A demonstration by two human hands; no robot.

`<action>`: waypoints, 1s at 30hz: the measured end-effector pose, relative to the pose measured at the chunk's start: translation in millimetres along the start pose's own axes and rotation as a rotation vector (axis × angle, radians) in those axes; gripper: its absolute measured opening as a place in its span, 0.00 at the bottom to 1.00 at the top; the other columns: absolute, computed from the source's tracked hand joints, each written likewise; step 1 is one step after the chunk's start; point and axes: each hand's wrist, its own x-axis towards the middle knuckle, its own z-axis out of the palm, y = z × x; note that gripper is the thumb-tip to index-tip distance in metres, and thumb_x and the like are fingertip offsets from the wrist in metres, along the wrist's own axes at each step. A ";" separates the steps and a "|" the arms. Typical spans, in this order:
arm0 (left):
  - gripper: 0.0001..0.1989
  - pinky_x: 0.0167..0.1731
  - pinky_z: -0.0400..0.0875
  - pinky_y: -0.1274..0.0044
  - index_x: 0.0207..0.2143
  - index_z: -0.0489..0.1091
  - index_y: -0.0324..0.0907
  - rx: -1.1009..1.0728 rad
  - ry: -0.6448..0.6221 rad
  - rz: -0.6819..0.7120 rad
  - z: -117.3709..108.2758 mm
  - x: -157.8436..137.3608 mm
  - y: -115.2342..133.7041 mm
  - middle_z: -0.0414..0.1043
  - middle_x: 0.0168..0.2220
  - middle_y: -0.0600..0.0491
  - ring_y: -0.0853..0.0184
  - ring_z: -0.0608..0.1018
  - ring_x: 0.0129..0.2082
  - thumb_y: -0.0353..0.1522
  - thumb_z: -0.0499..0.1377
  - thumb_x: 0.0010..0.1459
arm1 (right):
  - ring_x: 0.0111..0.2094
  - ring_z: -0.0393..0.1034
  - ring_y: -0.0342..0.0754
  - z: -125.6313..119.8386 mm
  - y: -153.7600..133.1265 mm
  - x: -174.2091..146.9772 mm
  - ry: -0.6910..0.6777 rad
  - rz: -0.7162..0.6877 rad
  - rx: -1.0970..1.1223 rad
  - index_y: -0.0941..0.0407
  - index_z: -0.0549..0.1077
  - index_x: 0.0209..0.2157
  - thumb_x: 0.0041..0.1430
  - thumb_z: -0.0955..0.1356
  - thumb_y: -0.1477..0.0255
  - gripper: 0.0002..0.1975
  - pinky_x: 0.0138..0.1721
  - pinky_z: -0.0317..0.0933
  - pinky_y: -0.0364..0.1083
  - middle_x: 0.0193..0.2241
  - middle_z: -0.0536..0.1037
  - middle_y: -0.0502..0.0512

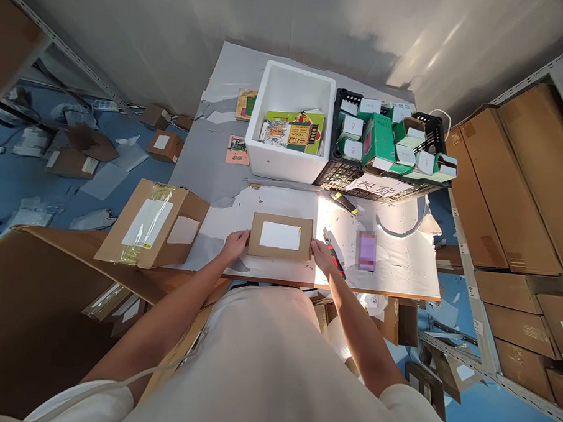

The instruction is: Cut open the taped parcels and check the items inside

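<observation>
A flat brown cardboard box (280, 249) with a white label on top lies near the table's front edge. Its left end is gripped by my left hand (236, 244), fingers closed on the edge. At the right end my right hand (322, 255) pinches the other edge. Just beside that hand lies a red and black utility knife (335, 254). Further right is a phone-like object (367, 251) with a blurred purple face. A larger taped carton (154, 224) with white labels stands left of my left hand.
Behind the box stand a white foam bin (283, 164) holding booklets and a black crate (341, 174) of green and white small boxes. A black and yellow tool (344, 202) lies before the crate. Shelved cartons (506, 183) line the right; a large open carton (34, 312) is at left.
</observation>
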 end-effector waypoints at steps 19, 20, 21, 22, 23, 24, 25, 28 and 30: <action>0.24 0.41 0.72 0.70 0.37 0.73 0.41 0.081 -0.075 0.135 -10.1 -51.0 12.0 0.75 0.41 0.46 0.59 0.76 0.41 0.51 0.53 0.53 | 0.36 0.67 0.49 -18.0 -4.6 -31.1 -0.150 -0.129 0.058 0.53 0.72 0.42 0.58 0.62 0.65 0.13 0.37 0.65 0.50 0.37 0.73 0.57; 0.24 0.40 0.71 0.71 0.38 0.73 0.41 0.124 -0.054 0.134 -11.7 -51.0 18.1 0.75 0.41 0.46 0.60 0.75 0.41 0.51 0.52 0.54 | 0.35 0.66 0.50 -21.0 -7.2 -30.5 -0.137 -0.150 -0.009 0.54 0.72 0.38 0.60 0.61 0.63 0.13 0.37 0.64 0.50 0.34 0.72 0.56; 0.25 0.40 0.71 0.71 0.38 0.73 0.41 0.160 -0.034 0.130 -12.3 -50.5 23.7 0.76 0.39 0.46 0.60 0.75 0.40 0.51 0.51 0.55 | 0.35 0.66 0.50 -23.2 -9.8 -29.3 -0.124 -0.165 -0.067 0.54 0.71 0.35 0.61 0.59 0.62 0.14 0.37 0.63 0.50 0.32 0.72 0.56; 0.25 0.40 0.70 0.71 0.38 0.73 0.41 0.189 -0.016 0.121 -11.9 -49.8 28.5 0.76 0.38 0.46 0.60 0.76 0.39 0.51 0.50 0.55 | 0.34 0.65 0.50 -24.4 -12.4 -27.8 -0.111 -0.173 -0.112 0.54 0.69 0.32 0.63 0.57 0.61 0.16 0.36 0.61 0.50 0.31 0.71 0.55; 0.25 0.39 0.70 0.71 0.38 0.73 0.41 0.209 0.000 0.108 -10.7 -48.7 32.3 0.76 0.36 0.47 0.60 0.76 0.38 0.50 0.48 0.56 | 0.33 0.65 0.51 -24.7 -15.0 -26.0 -0.093 -0.173 -0.142 0.54 0.68 0.30 0.64 0.56 0.59 0.17 0.36 0.61 0.49 0.30 0.71 0.55; 0.26 0.38 0.69 0.72 0.37 0.73 0.40 0.220 0.010 0.094 -8.8 -47.6 35.2 0.76 0.34 0.47 0.61 0.76 0.36 0.50 0.47 0.57 | 0.33 0.65 0.51 -24.4 -17.3 -24.1 -0.074 -0.166 -0.156 0.54 0.66 0.28 0.64 0.54 0.58 0.19 0.35 0.60 0.49 0.29 0.71 0.55; 0.26 0.37 0.69 0.72 0.36 0.73 0.40 0.219 0.017 0.083 -6.5 -46.5 37.2 0.76 0.32 0.48 0.61 0.75 0.35 0.50 0.47 0.57 | 0.32 0.65 0.51 -23.4 -19.3 -22.2 -0.055 -0.154 -0.160 0.53 0.65 0.27 0.65 0.53 0.57 0.21 0.35 0.59 0.49 0.28 0.71 0.55; 0.25 0.34 0.68 0.73 0.36 0.72 0.40 0.195 0.018 0.080 0.8 -44.3 38.9 0.75 0.33 0.48 0.62 0.75 0.34 0.51 0.51 0.54 | 0.31 0.65 0.50 -18.2 -22.3 -17.7 -0.010 -0.112 -0.149 0.53 0.63 0.24 0.65 0.50 0.55 0.24 0.34 0.58 0.47 0.27 0.71 0.55; 0.25 0.32 0.67 0.74 0.37 0.72 0.39 0.199 0.039 0.084 4.3 -43.7 38.5 0.75 0.34 0.48 0.63 0.74 0.33 0.52 0.55 0.50 | 0.32 0.66 0.50 -14.3 -20.9 -16.5 0.000 -0.103 -0.137 0.53 0.64 0.25 0.65 0.49 0.55 0.25 0.33 0.58 0.47 0.27 0.72 0.55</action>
